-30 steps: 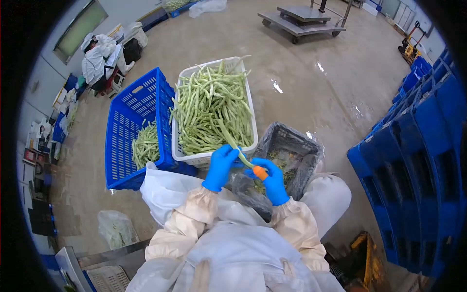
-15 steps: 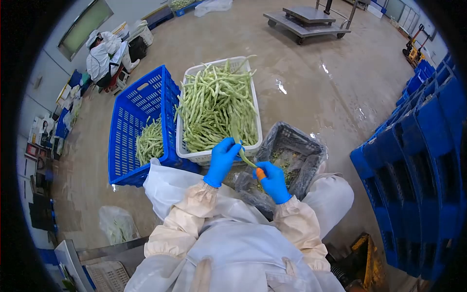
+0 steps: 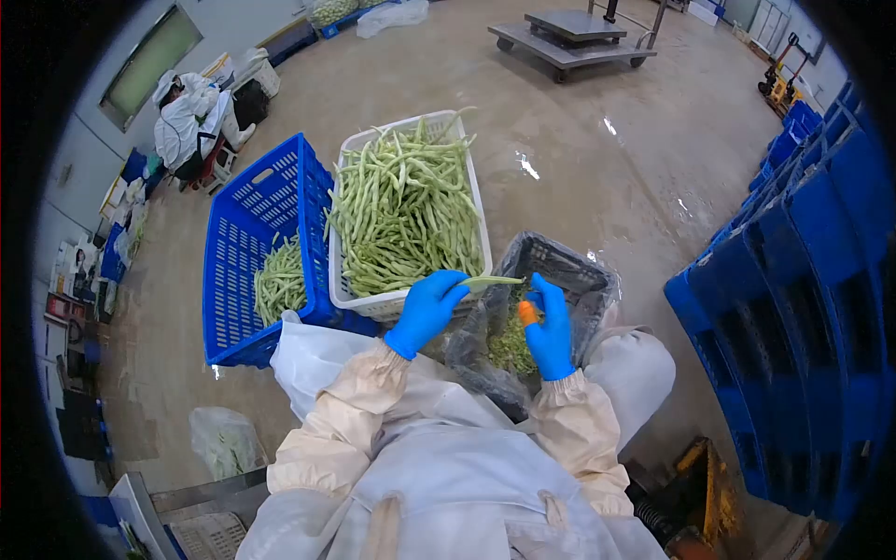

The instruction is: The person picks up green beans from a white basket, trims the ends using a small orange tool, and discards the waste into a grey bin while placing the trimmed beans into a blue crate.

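Observation:
My left hand (image 3: 427, 313), in a blue glove, is closed around one end of a green bean (image 3: 493, 281), which points to the right. Beside the bean's free tip is my right hand (image 3: 551, 331), also blue-gloved, with an orange cover on its thumb. Its thumb and forefinger are apart, with nothing seen between them. Just beyond my left hand, a white crate (image 3: 483, 233) is heaped with green beans (image 3: 406, 205). Below my right hand stands a dark crate (image 3: 597, 285) lined with clear plastic, holding green bean scraps (image 3: 511, 345).
A blue crate (image 3: 224, 280) with a smaller pile of beans stands left of the white one. Stacked blue pallets (image 3: 784, 317) rise at the right. A platform cart (image 3: 569, 47) is farther back, and another person (image 3: 191, 121) sits at upper left.
My right hand has come off the bean and its fingers have parted. The bean in my left hand now lies nearly level. The view has shifted slightly.

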A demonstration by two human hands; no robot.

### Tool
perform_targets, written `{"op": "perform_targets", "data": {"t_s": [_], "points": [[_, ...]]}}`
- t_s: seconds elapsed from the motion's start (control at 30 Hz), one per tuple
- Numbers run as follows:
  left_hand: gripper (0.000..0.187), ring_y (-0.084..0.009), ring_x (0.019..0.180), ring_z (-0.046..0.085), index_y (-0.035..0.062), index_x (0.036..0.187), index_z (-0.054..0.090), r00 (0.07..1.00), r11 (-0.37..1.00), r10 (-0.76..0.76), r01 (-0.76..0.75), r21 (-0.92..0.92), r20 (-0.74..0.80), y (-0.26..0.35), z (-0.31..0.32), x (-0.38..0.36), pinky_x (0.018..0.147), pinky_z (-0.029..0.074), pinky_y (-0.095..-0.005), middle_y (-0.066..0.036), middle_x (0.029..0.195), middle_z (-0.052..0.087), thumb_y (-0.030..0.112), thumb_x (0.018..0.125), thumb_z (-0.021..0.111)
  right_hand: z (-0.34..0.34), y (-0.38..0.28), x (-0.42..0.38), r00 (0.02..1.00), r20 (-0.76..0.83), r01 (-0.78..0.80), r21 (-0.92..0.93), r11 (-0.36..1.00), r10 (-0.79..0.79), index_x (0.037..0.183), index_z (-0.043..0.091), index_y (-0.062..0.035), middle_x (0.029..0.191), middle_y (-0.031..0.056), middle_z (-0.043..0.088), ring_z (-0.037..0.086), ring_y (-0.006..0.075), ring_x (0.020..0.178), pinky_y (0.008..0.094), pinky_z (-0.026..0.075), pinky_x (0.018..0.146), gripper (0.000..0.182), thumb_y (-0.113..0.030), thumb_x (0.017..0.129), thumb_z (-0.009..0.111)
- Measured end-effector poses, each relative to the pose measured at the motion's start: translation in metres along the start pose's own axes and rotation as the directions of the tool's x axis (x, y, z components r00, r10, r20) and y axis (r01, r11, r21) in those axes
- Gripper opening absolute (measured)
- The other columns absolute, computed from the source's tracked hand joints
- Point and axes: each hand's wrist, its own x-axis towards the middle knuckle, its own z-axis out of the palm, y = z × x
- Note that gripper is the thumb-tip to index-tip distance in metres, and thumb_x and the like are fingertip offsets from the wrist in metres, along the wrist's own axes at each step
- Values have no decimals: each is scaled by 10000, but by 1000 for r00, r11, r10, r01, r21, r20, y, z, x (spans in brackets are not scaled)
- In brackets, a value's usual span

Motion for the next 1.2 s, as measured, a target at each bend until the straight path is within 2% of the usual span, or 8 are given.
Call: {"op": "perform_targets", "data": {"t_s": [0.5,0.6,0.7,0.77,0.93,1.03,1.13,1.2], "points": [[191,-295,718,568,79,938,610,993,865,120,-100,491,-10,4,-2,-20,611,450,-347,-117,792,564,169,771,627,17,0,-17,941,339,71,-148,986,-17,992,569,-40,850,154,572,553,320,748,388,439,661,200,-30,793,544],[186,-249,698,577,108,946,625,992,953,91,-62,296,-85,-24,15,-31,607,451,-341,-98,802,577,187,778,619,32,4,-28,965,140,-236,114,965,220,964,574,-13,813,128,591,578,251,693,344,455,637,155,-65,819,551],[183,-183,685,577,84,973,633,980,973,-197,195,-122,-7,-36,28,-42,624,458,-300,-67,821,612,176,820,591,39,3,-29,748,364,-573,776,264,555,947,578,-6,769,83,596,581,178,687,310,466,629,154,-109,834,568],[208,-140,702,558,38,996,620,836,569,-484,526,-632,260,-35,30,-47,648,457,-277,-43,827,614,177,856,553,41,-12,-28,675,565,-682,723,110,475,943,580,-4,727,45,578,574,148,701,321,472,645,165,-121,827,576],[241,-145,770,548,29,997,564,919,471,-392,158,-868,-45,-67,-40,-35,683,458,-291,-51,880,584,231,868,553,66,31,-70,761,507,-563,207,800,404,900,587,-2,752,117,608,593,229,699,343,468,646,141,-94,796,562],[207,-90,703,529,17,904,617,661,739,-640,392,-547,-392,-8,-160,-18,609,426,-245,-11,828,578,207,873,540,39,39,-47,751,316,-565,-144,812,579,865,596,-19,803,169,604,586,318,755,360,456,665,149,-63,723,591],[215,-150,658,566,30,951,626,578,989,-148,72,-130,-803,-96,-230,-5,572,447,-299,-48,783,607,206,842,567,32,45,-40,883,174,-388,-252,887,436,882,600,-44,850,159,580,560,322,835,377,441,710,194,-47,688,609],[183,-246,627,593,58,888,652,677,608,510,153,780,-530,-123,-247,7,545,458,-376,-104,717,625,196,805,565,39,39,-37,916,151,-321,-274,906,370,899,596,-52,875,160,566,542,324,864,385,432,735,220,-41,680,609]]}}
